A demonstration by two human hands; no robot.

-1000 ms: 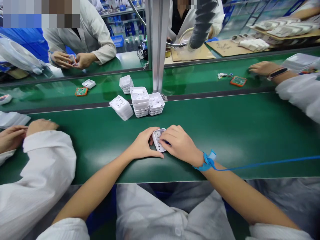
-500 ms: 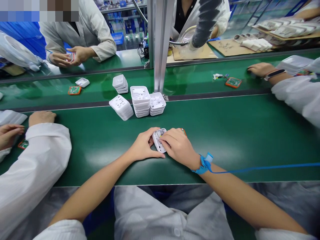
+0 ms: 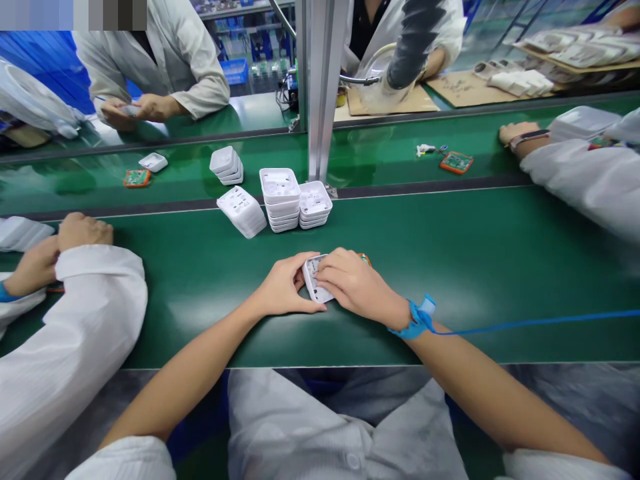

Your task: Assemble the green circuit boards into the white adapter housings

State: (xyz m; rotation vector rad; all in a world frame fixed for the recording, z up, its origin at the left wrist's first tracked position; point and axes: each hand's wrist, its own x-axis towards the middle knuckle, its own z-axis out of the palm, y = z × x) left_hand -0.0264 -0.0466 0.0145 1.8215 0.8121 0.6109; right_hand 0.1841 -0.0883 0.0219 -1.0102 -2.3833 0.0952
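Observation:
Between the thumb and fingers of my left hand (image 3: 287, 287) sits a small white plastic housing (image 3: 312, 280), gripped by its edges on the green bench. Its inner side faces up. My right hand (image 3: 353, 283) lies over the right part of the housing, fingers bunched together with their tips inside it. Whatever those fingertips hold is hidden. A blue wrist strap (image 3: 417, 319) with a cord circles my right wrist. Just behind the right hand an orange-edged green circuit board (image 3: 365, 257) peeks out, mostly covered.
Stacks of white housings (image 3: 279, 187) stand beyond my hands, before a metal post (image 3: 323, 100). On the far belt lie another circuit board (image 3: 457, 162), a white part (image 3: 153, 162) and a housing stack (image 3: 227, 165). Co-workers' sleeves (image 3: 100, 300) reach in from both sides.
The pieces on the far belt have shifted left. My right fingers have moved slightly over the housing, and a yellow bit by them is now covered. The left neighbour's hands have come together.

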